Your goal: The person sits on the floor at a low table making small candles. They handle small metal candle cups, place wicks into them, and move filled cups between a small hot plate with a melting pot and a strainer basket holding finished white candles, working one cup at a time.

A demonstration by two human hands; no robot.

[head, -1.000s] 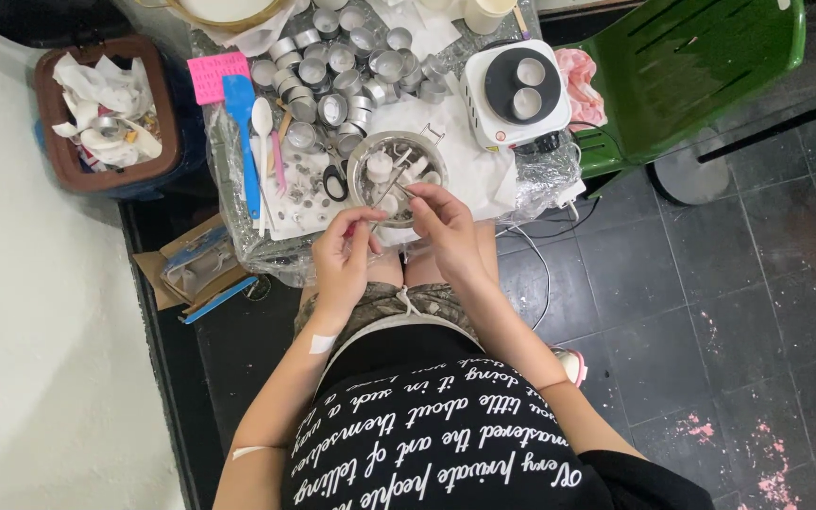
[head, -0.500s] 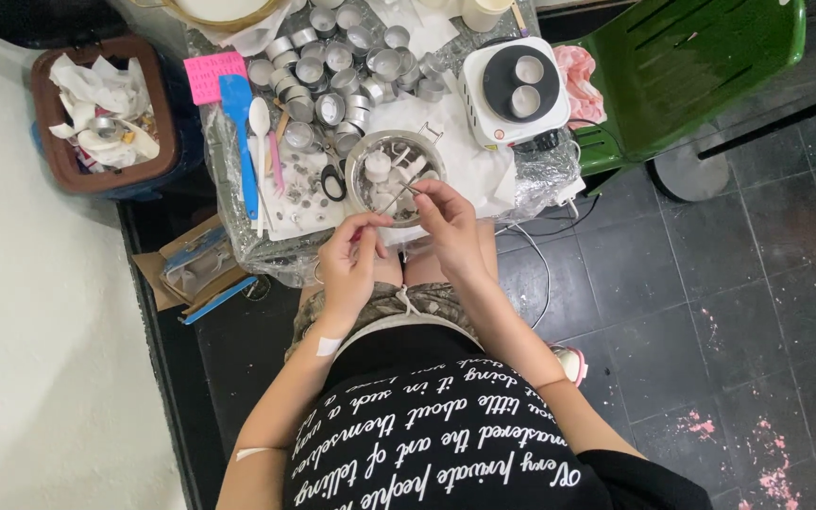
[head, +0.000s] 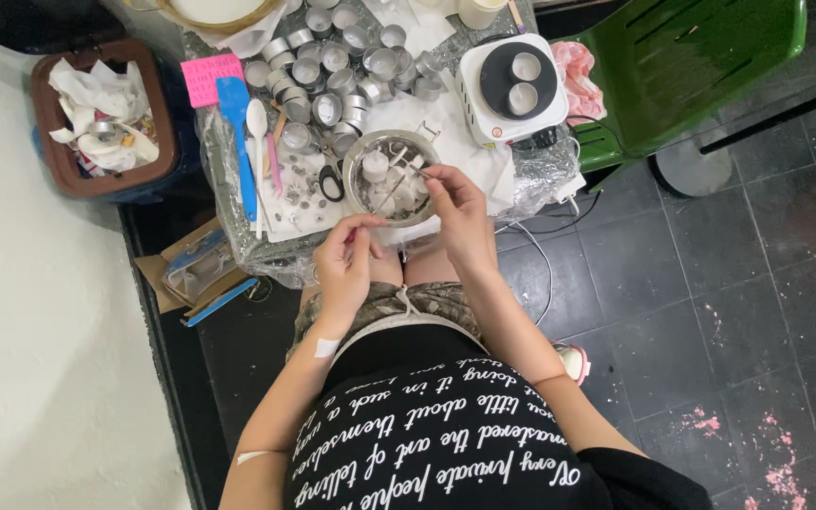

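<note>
Steel bowl [head: 359, 166] holds white wax.

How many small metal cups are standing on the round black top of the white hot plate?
2. On the hot plate, one metal cup stands toward the far edge of the black top; the other cup stands just in front of it, nearer the person. None seems hidden.

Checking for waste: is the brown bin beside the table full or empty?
Full: the brown bin holds crumpled white paper nearly to its rim.
</note>
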